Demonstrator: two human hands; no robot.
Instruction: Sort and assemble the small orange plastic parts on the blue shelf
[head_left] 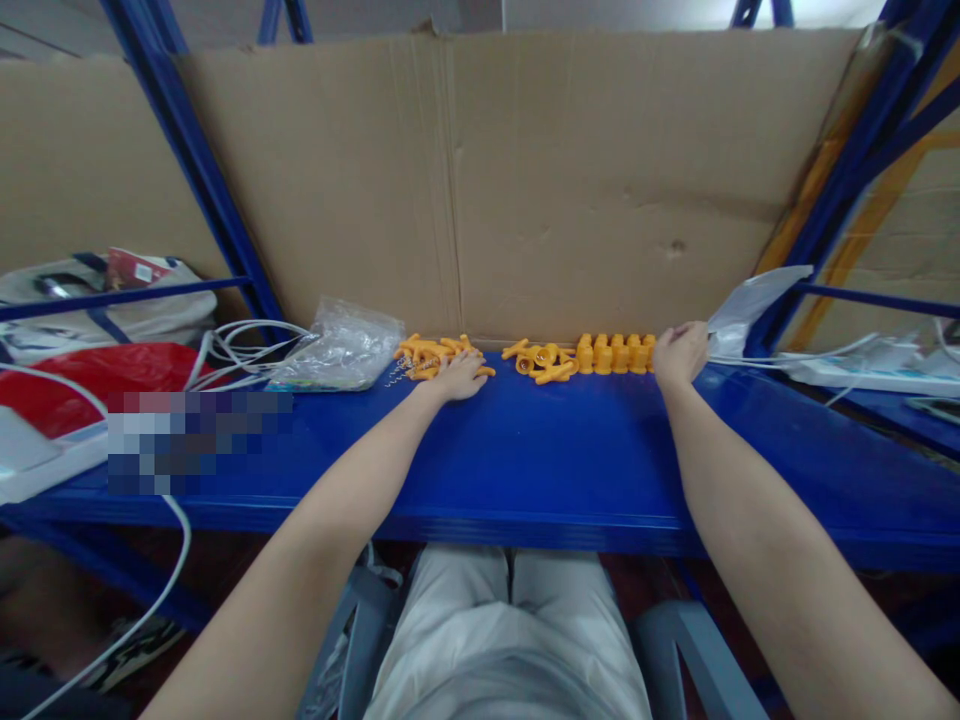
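Note:
My left hand (463,377) lies palm down on a loose pile of orange plastic parts (424,350), its fingers stretched out. Small silvery screws (397,372) are scattered at the pile's left side. My right hand (681,354) is closed at the right end of a row of upright orange plastic pieces (601,354). Its fingers touch or cover the last piece; whatever they hold is hidden. Between the hands, left of that row, sits a small group of orange parts (546,360), some round with an opening and some like short handles.
A blue tabletop (525,450) meets a cardboard wall (562,180) behind the parts. Left are a clear plastic bag (349,345), white cables (247,345) and a red bag (135,375). Beyond my right hand stands a whitish plastic bag (750,305) near a blue post (832,190).

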